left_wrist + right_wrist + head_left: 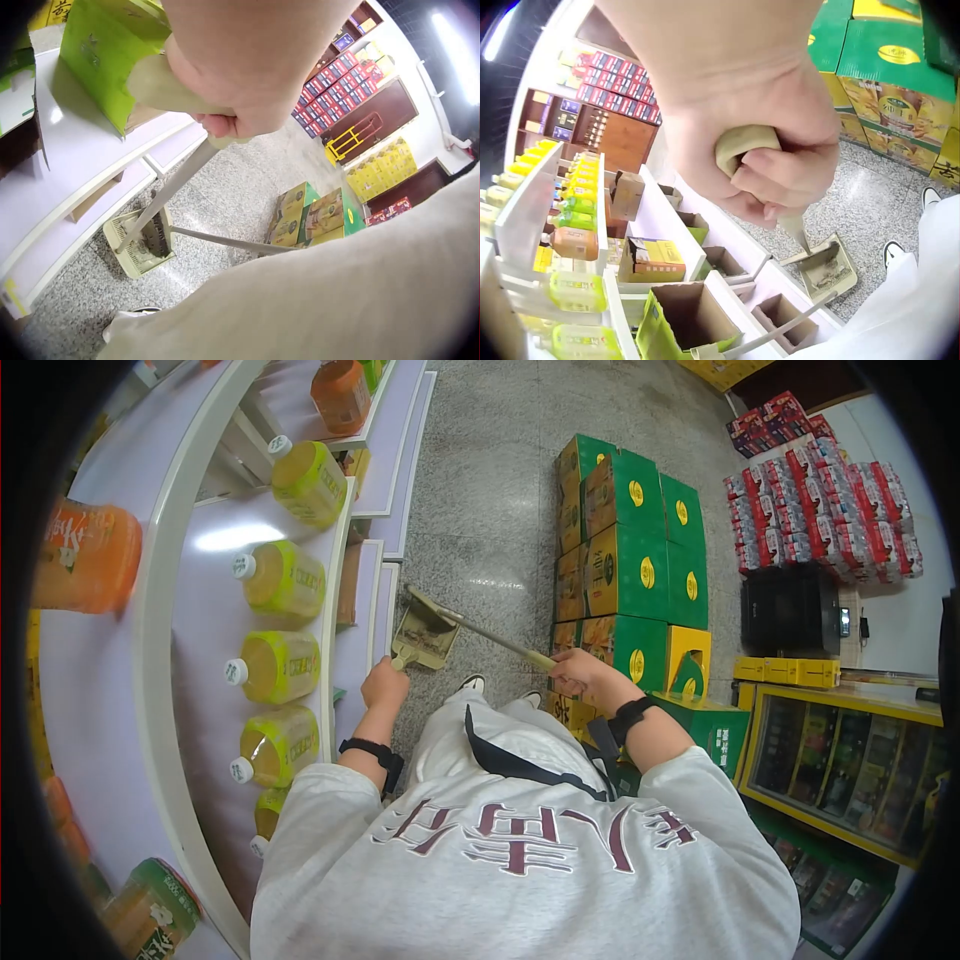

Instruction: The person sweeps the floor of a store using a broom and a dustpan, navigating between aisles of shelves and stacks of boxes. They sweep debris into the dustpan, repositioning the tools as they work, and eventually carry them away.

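Note:
My left hand (386, 685) grips the upper end of a long, pale dustpan handle (174, 180). At its lower end, the beige dustpan (426, 647) sits by the floor beside the shelf base, with grey debris (826, 276) inside. My right hand (588, 675) curls round the beige end of a broom handle (748, 142), thumb and fingers wrapped about it. The broom's stick (500, 640) slants down to the dustpan. Dark bristles of the broom head (155, 236) lie over the pan's opening in the left wrist view.
Shelves with yellow-green drink bottles (285, 580) stand at my left. Open cardboard boxes (686, 319) fill the lower shelf. Stacked green and yellow cartons (630, 560) stand at right on the speckled floor (480, 490). Beyond are red-and-white packs (830, 510) and a yellow-framed glass cabinet (840, 760).

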Tool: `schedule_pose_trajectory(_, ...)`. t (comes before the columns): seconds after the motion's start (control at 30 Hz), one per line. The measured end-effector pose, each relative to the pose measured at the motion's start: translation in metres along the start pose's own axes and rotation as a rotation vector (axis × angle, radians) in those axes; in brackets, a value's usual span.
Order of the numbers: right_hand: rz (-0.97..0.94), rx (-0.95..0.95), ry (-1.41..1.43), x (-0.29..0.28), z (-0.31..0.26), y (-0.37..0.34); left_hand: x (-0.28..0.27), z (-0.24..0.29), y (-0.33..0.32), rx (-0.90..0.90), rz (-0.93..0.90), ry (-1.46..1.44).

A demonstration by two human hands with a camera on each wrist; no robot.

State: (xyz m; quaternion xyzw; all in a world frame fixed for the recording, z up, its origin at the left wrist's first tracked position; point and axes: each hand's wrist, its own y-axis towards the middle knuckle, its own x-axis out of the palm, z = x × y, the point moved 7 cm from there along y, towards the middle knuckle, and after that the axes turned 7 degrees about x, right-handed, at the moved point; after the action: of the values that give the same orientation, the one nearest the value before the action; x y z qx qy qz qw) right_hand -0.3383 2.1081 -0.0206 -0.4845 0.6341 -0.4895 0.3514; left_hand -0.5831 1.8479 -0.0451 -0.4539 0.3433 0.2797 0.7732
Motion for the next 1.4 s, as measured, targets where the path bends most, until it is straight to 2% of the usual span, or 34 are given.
schedule_pose_trajectory(0.07, 0.164, -0.043, -0.172, -0.007, -0.007, -0.018, -0.003, 0.003, -0.002, -0.007, -0.004, 0.004)
schedule_pose_trajectory(0.1, 0.164, -0.044, -0.171, -0.006, -0.004, -0.013, -0.003, 0.004, -0.002, -0.014, -0.008, 0.008)
schedule_pose_trajectory(0.17, 0.217, -0.162, -0.262, -0.001, -0.005, 0.003, -0.003, 0.006, -0.003, -0.005, 0.001, 0.013)
schedule_pose_trajectory(0.3, 0.156, -0.075, -0.289, 0.000, -0.009, 0.026, -0.001, 0.004, 0.000, -0.016, 0.014, 0.039)
schedule_pose_trajectory(0.4, 0.064, -0.093, -0.200, -0.010, -0.017, 0.024, -0.005, 0.008, -0.004, -0.048, 0.018, 0.071)
schedule_pose_trajectory(0.47, -0.024, -0.059, 0.057, -0.042, -0.011, 0.022, -0.004, 0.006, -0.003, -0.040, 0.038, 0.059)
schedule_pose_trajectory(0.5, -0.033, -0.066, 0.061, -0.058, -0.008, 0.019, -0.002, 0.004, -0.003, -0.031, 0.050, 0.035)
schedule_pose_trajectory(0.57, -0.206, -0.067, 0.358, -0.083, -0.002, 0.009, 0.003, -0.004, -0.001, -0.040, 0.054, 0.052)
schedule_pose_trajectory(0.7, -0.239, -0.022, 0.383, -0.128, -0.002, -0.030, -0.010, 0.007, 0.005, -0.063, 0.088, 0.103)
schedule_pose_trajectory(0.77, -0.155, 0.020, 0.393, -0.151, -0.004, -0.049, -0.020, 0.031, 0.014, -0.056, 0.107, 0.127)
schedule_pose_trajectory(0.87, -0.146, -0.016, 0.399, -0.185, -0.013, -0.057, -0.027, 0.068, 0.037, -0.033, 0.141, 0.174)
schedule_pose_trajectory(0.97, -0.072, -0.088, 0.293, -0.218, -0.028, -0.054, -0.040, 0.115, 0.063, 0.081, 0.200, 0.195)
schedule_pose_trajectory(1.07, -0.062, -0.119, 0.362, -0.243, -0.031, -0.028, -0.053, 0.158, 0.089, 0.167, 0.173, 0.341)
schedule_pose_trajectory(1.17, -0.046, -0.164, 0.421, -0.262, -0.035, -0.016, -0.062, 0.204, 0.115, 0.350, 0.106, 0.451)
schedule_pose_trajectory(1.2, -0.047, -0.158, 0.430, -0.265, -0.037, -0.017, -0.064, 0.214, 0.127, 0.354, 0.097, 0.456)
schedule_pose_trajectory(1.27, 0.099, -0.096, 0.492, -0.277, -0.039, -0.024, -0.068, 0.239, 0.148, 0.489, 0.093, 0.486)
schedule_pose_trajectory(1.4, 0.129, -0.090, 0.563, -0.290, -0.046, -0.017, -0.077, 0.285, 0.201, 0.625, 0.106, 0.548)
